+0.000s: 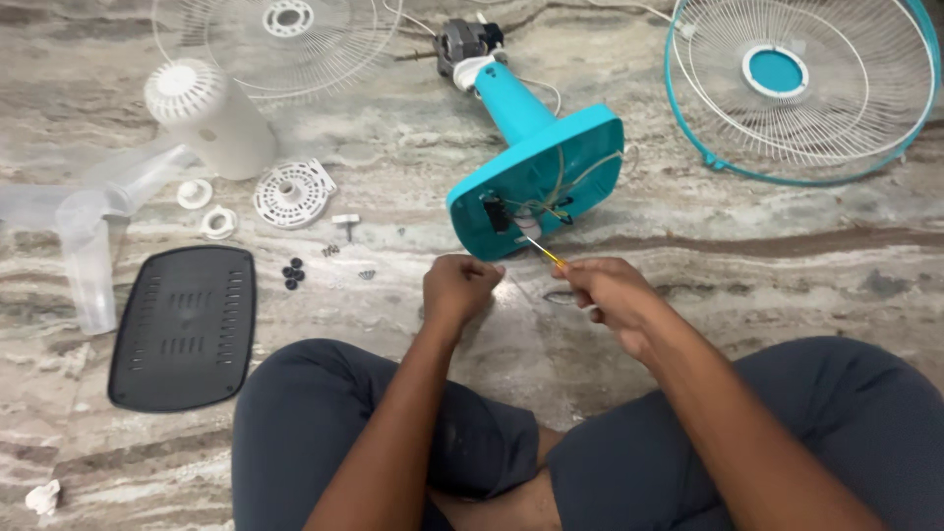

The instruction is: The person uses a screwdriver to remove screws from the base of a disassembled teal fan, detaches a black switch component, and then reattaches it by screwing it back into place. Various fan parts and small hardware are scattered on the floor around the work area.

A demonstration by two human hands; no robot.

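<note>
Right hand (612, 293) fingers pinch a thin yellow-handled screwdriver (547, 254), its tip at the wiring inside the teal fan base (551, 167) tipped on the marble floor (747, 285). The left hand (458, 289), fist closed, rests just near the base's left corner; a black cover plate (184, 326) lies far left.

Grille (801, 88) clipped by top edge. Screws (330, 250) too small to tell apart. Screwdriver (547, 254) handle hidden inside right hand (612, 292).
</note>
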